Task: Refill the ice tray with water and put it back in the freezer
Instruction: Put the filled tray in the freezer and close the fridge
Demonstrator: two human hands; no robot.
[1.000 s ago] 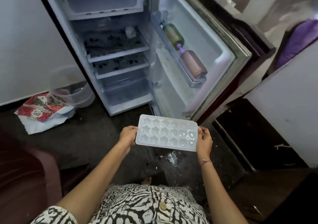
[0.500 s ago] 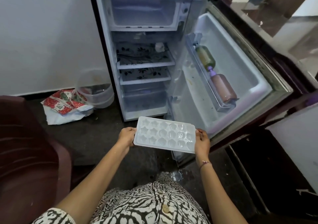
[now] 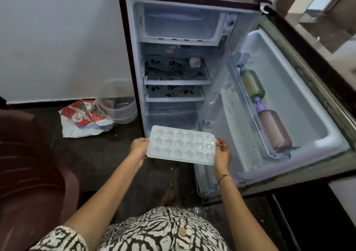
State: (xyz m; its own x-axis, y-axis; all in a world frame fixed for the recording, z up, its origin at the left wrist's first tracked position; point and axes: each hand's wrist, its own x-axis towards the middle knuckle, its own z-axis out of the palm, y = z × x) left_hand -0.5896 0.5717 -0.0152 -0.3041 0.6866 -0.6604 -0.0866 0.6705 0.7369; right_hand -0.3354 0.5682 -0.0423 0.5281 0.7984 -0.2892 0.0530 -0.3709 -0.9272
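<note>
1. nearest the camera: a black-and-white patterned garment (image 3: 163, 231), and a bare foot (image 3: 168, 194) on the dark floor before the fridge (image 3: 134, 67).
2. maroon chair (image 3: 28, 164): left of the fridge, well apart from it.
3. left hand (image 3: 139, 148): fingers curled round the left end of the ice tray (image 3: 181, 147).
4. right hand (image 3: 222, 152): grips the tray's right end, thumb on the rim; thread bracelet (image 3: 224, 176) at the wrist.
5. ice tray: white, star and heart cells, held roughly level in the air just outside the fridge's lower opening. water content cannot be told.
6. fridge door (image 3: 308, 135): swung open to the right; its rack holds a green bottle (image 3: 252, 84) and a brown bottle (image 3: 275, 131).
7. floor left of the fridge: clear plastic container (image 3: 119, 104) just beside it, red-patterned bag (image 3: 82, 113) next to that.
8. inside the fridge: floral-mat shelves (image 3: 173, 73); freezer compartment (image 3: 181, 24) at the top, open-fronted, well above the tray.
</note>
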